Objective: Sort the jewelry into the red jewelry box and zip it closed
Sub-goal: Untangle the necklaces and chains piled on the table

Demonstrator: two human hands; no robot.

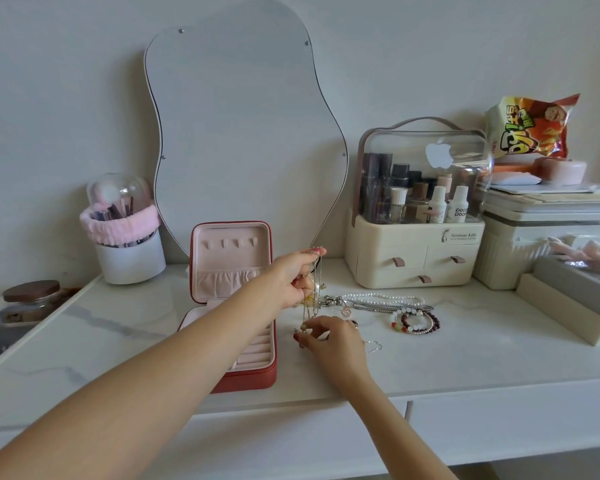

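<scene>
The red jewelry box [257, 377] stands open on the white table, its pink lid upright with hooks and a pouch. Just right of it my left hand [293, 277] holds up thin gold chain necklaces [313, 303] that dangle toward the tabletop. My right hand [329, 337] pinches the lower end of these chains near the table. A pearl necklace [381, 296], a silver chain [371, 306] and beaded bracelets [416, 322] lie on the table to the right. A small silver piece [374, 347] lies beside my right hand.
A wavy mirror [243, 133] leans on the wall behind the box. A brush holder [129, 258] stands at the left, a cosmetics organizer [416, 251] at the right, and grey and cream boxes [568, 306] at the far right. The table's front edge [465, 393] runs close below my hands.
</scene>
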